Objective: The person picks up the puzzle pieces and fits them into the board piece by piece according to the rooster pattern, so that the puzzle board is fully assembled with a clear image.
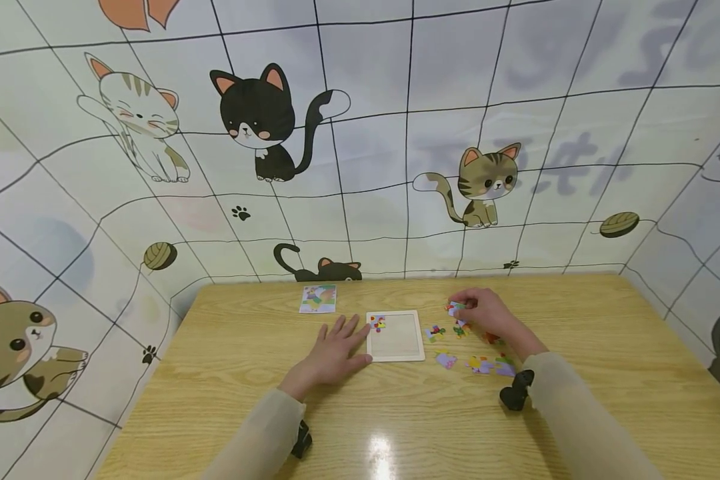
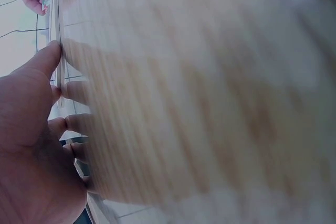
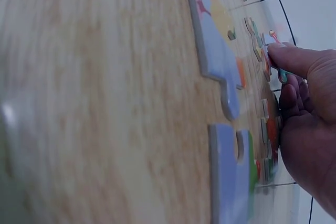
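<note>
My left hand point(image 1: 335, 350) lies with its fingers spread on the table, the thumb and fingertips at the left edge of a square wooden puzzle frame point(image 1: 421, 341). One colourful puzzle piece point(image 1: 377, 323) sits in the frame's upper left corner. To the right of the frame, my right hand point(image 1: 486, 312) pinches a jigsaw piece point(image 1: 454, 307) between thumb and fingers, low over the loose pieces. In the right wrist view the fingers partly hide that piece point(image 3: 269, 38). Purple and yellow pieces point(image 3: 212, 40) lie flat nearer the wrist.
Several loose pieces point(image 1: 446, 359) are scattered right of the frame, some partly under the right hand. A square picture card point(image 1: 318, 299) lies at the table's back left. Cat-patterned cloth walls point(image 1: 372, 200) stand behind and beside the wooden table point(image 1: 228, 373).
</note>
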Tool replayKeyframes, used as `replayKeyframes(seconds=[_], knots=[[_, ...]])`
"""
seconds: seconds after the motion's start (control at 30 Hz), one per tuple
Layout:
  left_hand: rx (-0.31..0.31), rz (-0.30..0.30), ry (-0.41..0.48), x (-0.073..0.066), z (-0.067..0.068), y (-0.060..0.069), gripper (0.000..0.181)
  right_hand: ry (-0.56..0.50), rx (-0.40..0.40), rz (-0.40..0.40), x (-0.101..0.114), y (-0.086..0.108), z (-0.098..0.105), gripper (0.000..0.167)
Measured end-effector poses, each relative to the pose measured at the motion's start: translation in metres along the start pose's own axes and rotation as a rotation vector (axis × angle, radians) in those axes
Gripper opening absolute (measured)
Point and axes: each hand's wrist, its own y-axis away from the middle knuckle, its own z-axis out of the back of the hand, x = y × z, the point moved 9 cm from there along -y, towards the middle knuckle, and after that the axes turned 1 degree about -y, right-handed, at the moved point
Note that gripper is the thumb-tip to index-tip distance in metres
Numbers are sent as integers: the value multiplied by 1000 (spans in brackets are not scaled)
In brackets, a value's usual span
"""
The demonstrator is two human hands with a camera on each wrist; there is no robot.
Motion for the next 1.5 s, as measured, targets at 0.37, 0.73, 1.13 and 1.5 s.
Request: replayKeyframes(seconds=[0.37, 0.73, 1.13, 1.5], knots=[[-16, -7, 4, 0, 1, -1, 65, -5, 9, -13, 7, 0, 1, 28], [0, -1, -2, -2, -1, 0, 65, -35, -16, -4, 34, -6, -5, 28], [-1, 8, -7, 2, -1, -2, 65, -205, 105, 51, 71, -12, -61, 30], [5, 10, -1, 2, -1, -2, 65, -151, 107, 29, 80, -22, -85, 23]])
